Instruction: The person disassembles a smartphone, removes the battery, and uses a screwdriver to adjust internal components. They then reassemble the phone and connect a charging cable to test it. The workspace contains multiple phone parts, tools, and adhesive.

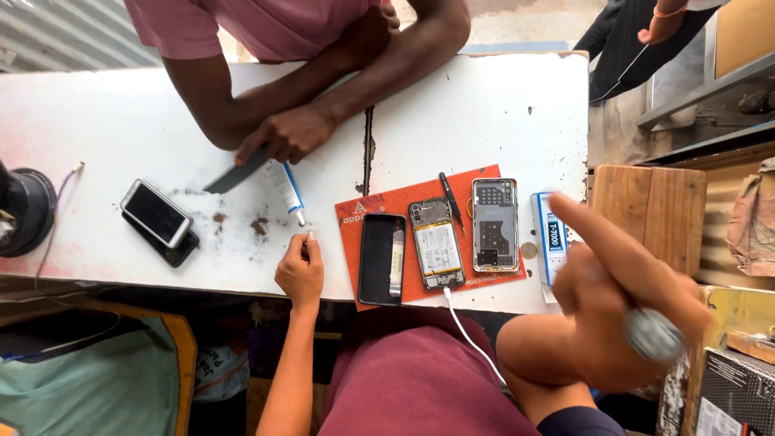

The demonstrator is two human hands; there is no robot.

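My left hand (300, 270) rests as a loose fist on the near edge of the white table (484, 105), just below the tip of a white and blue tube (284, 187). My right hand (622, 299) is raised close to the camera and blurred. Its forefinger points at a white and blue box (550, 236), and its other fingers close on a grey round-ended object (652, 335). Between my hands an orange mat (404, 198) carries a black phone cover (381, 258), an opened phone with its battery showing (437, 244) and a phone frame (495, 224).
A person in a pink shirt leans on the far side and holds a dark flat tool (238, 171). Two stacked phones (157, 220) lie at the left, near a black round object (24, 210). A white cable (476, 335) runs to the opened phone. A wooden stool (646, 202) stands at the right.
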